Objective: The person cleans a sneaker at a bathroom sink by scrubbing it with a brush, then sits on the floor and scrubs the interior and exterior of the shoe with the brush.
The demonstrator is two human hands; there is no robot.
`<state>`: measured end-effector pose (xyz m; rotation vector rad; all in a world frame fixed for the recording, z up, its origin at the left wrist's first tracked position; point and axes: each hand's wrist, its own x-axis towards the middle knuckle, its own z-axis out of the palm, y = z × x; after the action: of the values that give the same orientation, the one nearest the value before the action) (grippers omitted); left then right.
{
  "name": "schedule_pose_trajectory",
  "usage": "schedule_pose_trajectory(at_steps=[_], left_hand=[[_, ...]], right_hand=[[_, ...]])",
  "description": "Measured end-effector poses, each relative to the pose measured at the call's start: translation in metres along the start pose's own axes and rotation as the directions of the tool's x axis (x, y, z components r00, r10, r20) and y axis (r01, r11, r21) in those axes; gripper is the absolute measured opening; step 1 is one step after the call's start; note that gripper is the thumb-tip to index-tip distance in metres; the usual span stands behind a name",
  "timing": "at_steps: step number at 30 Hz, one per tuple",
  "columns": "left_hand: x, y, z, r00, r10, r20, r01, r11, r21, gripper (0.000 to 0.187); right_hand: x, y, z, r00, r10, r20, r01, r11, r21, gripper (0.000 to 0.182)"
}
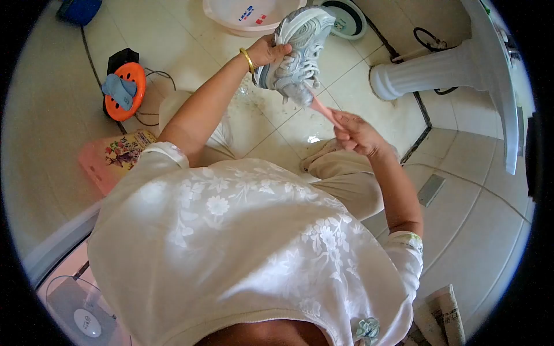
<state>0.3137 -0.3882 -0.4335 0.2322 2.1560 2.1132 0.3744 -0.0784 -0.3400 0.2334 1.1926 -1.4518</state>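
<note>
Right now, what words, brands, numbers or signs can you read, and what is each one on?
Nothing reads clearly enough to quote.
Pink basin: blue lettering and red marks, too blurred.
Pink container: colourful print, too blurred.
Grey device: oval label, too small.
Blue pad: dark mark, too small.
Shoe and pink tool: no readable text.

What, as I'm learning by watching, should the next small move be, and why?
Probably one short stroke with the slim, pink, plastic-looking tool along the grey-and-white laced sneaker: the left hand grips the sneaker, and the right hand holds the tool, whose far end sits at the sneaker's lower end.
</note>
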Motion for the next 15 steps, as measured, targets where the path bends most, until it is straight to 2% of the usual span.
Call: schedule_pose_trajectory(at_steps=[3,4,5,6,7,8,10,11,12,13,15], left_hand=[[-0.005,0.007,0.004,0.999,0.051,-0.017,-0.051,0.999,-0.012,0.074],[-0.005,0.007,0.007,0.996,0.081,-0.021,-0.082,0.996,-0.037,0.074],[-0.006,0.006,0.008,0.994,0.109,-0.025,-0.111,0.992,-0.063,0.074],[-0.007,0.003,0.009,0.999,0.014,-0.044,-0.017,0.998,-0.054,0.074],[-0.005,-0.003,0.007,0.995,-0.075,-0.059,0.072,0.996,-0.046,0.074],[-0.001,-0.01,0.005,0.984,-0.161,-0.079,0.158,0.987,-0.039,0.074],[0.007,-0.024,-0.002,0.962,-0.267,-0.058,0.251,0.947,-0.201,0.074],[0.008,-0.032,-0.006,0.945,-0.323,-0.042,0.299,0.912,-0.282,0.074],[0.007,-0.027,-0.003,0.939,-0.336,-0.066,0.305,0.908,-0.287,0.074],[0.007,-0.022,0.0,0.957,-0.283,-0.067,0.263,0.94,-0.218,0.073],[0.002,-0.011,0.003,0.984,-0.166,-0.064,0.16,0.984,-0.082,0.073]], right_hand=[[0.01,0.013,0.0,0.989,-0.079,-0.125,0.013,0.888,-0.459,0.036],[0.025,0.022,-0.014,0.915,-0.403,-0.01,0.242,0.57,-0.785,0.033],[0.04,0.031,-0.029,0.728,-0.678,0.105,0.228,0.094,-0.969,0.031],[0.027,0.017,-0.012,0.653,-0.739,0.165,0.033,-0.191,-0.981,0.031],[0.015,0.004,-0.001,0.583,-0.774,0.246,-0.2,-0.431,-0.88,0.031],[0.008,-0.003,0.001,0.554,-0.8,0.229,-0.271,-0.433,-0.859,0.032],[0.003,-0.015,0.004,0.497,-0.839,0.219,-0.393,-0.443,-0.806,0.034],[0.005,-0.013,0.004,0.53,-0.825,0.198,-0.378,-0.439,-0.815,0.033],[0.008,-0.006,0.005,0.562,-0.809,0.172,-0.364,-0.429,-0.827,0.032],[0.011,0.001,0.004,0.593,-0.792,0.144,-0.352,-0.416,-0.839,0.032],[0.021,0.019,-0.001,0.578,-0.79,0.203,-0.018,-0.261,-0.965,0.036]])
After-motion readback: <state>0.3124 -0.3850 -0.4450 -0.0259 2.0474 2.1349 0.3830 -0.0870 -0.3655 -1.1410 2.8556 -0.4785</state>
